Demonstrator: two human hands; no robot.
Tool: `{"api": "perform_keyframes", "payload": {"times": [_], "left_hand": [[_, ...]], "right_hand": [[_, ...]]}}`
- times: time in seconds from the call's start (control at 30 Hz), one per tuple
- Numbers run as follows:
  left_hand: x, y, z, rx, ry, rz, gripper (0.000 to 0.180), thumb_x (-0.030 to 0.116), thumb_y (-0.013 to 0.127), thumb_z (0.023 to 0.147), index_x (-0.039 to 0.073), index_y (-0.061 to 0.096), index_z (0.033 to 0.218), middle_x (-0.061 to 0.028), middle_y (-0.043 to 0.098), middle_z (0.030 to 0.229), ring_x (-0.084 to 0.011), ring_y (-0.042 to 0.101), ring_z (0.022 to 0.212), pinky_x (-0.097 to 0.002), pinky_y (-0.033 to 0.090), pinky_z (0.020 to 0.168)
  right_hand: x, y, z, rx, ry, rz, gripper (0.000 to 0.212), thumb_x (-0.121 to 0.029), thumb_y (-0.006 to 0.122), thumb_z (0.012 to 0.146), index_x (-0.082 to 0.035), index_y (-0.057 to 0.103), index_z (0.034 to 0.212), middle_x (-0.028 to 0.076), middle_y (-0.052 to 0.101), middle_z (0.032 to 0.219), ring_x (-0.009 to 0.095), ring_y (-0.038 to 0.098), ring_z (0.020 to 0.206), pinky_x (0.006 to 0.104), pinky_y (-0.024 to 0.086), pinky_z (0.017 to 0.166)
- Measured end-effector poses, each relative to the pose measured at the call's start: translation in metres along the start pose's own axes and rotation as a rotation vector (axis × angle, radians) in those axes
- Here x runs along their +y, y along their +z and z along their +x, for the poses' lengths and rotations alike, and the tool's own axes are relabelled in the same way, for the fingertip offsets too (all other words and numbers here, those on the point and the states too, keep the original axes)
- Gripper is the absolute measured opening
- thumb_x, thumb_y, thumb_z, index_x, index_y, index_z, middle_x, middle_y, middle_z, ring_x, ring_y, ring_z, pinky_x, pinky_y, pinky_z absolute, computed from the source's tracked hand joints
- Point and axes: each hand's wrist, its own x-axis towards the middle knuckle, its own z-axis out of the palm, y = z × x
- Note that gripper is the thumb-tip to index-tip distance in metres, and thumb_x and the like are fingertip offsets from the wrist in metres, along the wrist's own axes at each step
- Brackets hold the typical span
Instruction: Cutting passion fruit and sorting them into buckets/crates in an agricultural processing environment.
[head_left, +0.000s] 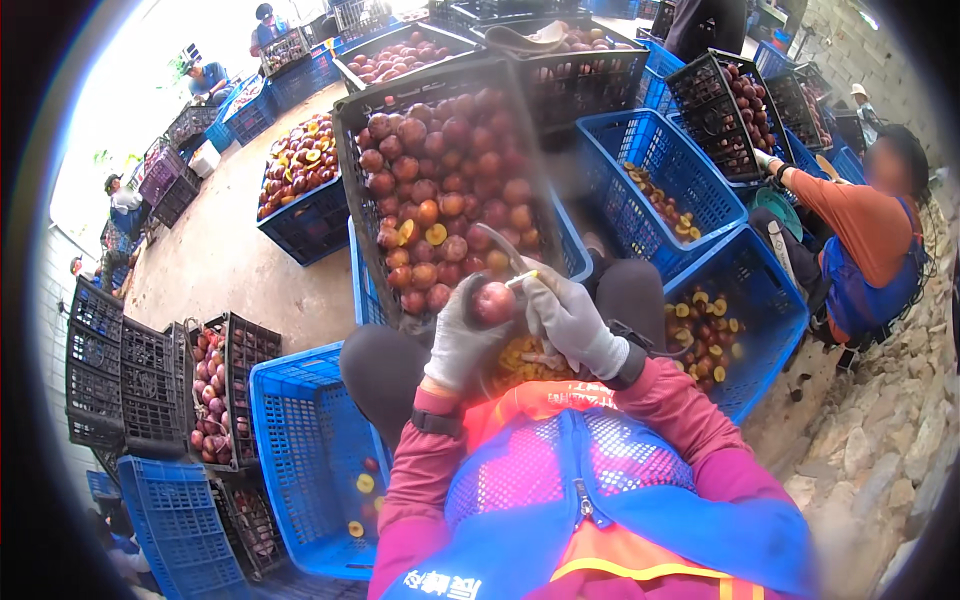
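My left hand [457, 337], in a pale grey glove, is wrapped round a reddish-purple plum [493, 303] at my lap. Close beside it, my gloved right hand [575, 320] grips a knife with a curved blade [500, 244]; a short whitish-yellow piece [522, 278] shows at its fingers, close to the plum. Yellow-orange cut fruit [520, 362] lies beneath my hands, partly hidden by them. Straight ahead, a dark crate [345, 150] tilts toward me, full of whole plums [440, 150], with a few cut halves [436, 234] among them.
Blue crates with some halved plums stand at my left [285, 450] and right [775, 330]. Another blue crate [640, 130] sits ahead right. A plum-filled crate [305, 225] is ahead left, and black crates [95, 370] are stacked farther left. A person in an orange top [850, 225] sits at right.
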Motion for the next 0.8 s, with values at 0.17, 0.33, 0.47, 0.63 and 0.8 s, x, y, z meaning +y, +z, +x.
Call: {"api": "perform_keyframes", "payload": {"times": [0.17,0.33,0.47,0.63,0.8], "left_hand": [[-0.04,-0.012,0.011,0.083,0.334,0.342,0.072,0.016,0.094,0.079,0.001,0.059,0.14,-0.0154,0.068,0.132,-0.027,0.069,0.117,-0.0382,0.057,0.102],[-0.048,-0.021,0.01,0.095,0.337,0.521,0.07,0.025,0.092,0.077,0.003,0.061,0.135,-0.0203,0.069,0.124,-0.0393,0.068,0.115,-0.0463,0.055,0.099],[-0.05,-0.018,0.015,0.019,0.252,0.354,0.065,0.025,0.091,0.079,0.004,0.062,0.133,-0.0214,0.069,0.119,-0.0419,0.068,0.113,-0.048,0.055,0.097],[-0.063,-0.002,0.025,0.061,0.351,0.577,0.056,0.019,0.085,0.083,0.001,0.061,0.13,-0.025,0.067,0.118,-0.0461,0.066,0.112,-0.0497,0.055,0.096],[-0.065,0.015,0.025,0.048,0.334,0.609,0.056,0.018,0.086,0.082,0.0,0.059,0.128,-0.0262,0.066,0.118,-0.0463,0.066,0.111,-0.05,0.055,0.095]], "right_hand": [[0.044,0.003,0.019,-0.043,-0.263,-0.421,0.045,-0.028,0.058,0.114,-0.001,0.059,0.15,0.016,0.076,0.096,0.03,0.073,0.08,0.0408,0.058,0.075],[0.064,0.01,0.026,-0.065,-0.223,-0.714,0.051,-0.037,0.056,0.113,-0.002,0.058,0.149,0.032,0.074,0.111,0.051,0.072,0.104,0.0525,0.058,0.088],[0.088,0.008,0.035,-0.021,-0.361,-0.654,0.049,-0.037,0.055,0.113,-0.002,0.058,0.147,0.031,0.075,0.104,0.051,0.073,0.095,0.0559,0.058,0.083],[0.104,-0.002,0.034,-0.077,-0.231,-0.885,0.046,-0.039,0.05,0.114,-0.002,0.057,0.141,0.031,0.075,0.101,0.052,0.072,0.09,0.0592,0.057,0.081],[0.071,-0.015,0.026,-0.072,0.005,-0.803,0.045,-0.042,0.043,0.114,-0.002,0.058,0.128,0.031,0.075,0.099,0.053,0.072,0.094,0.0605,0.055,0.085]]}}
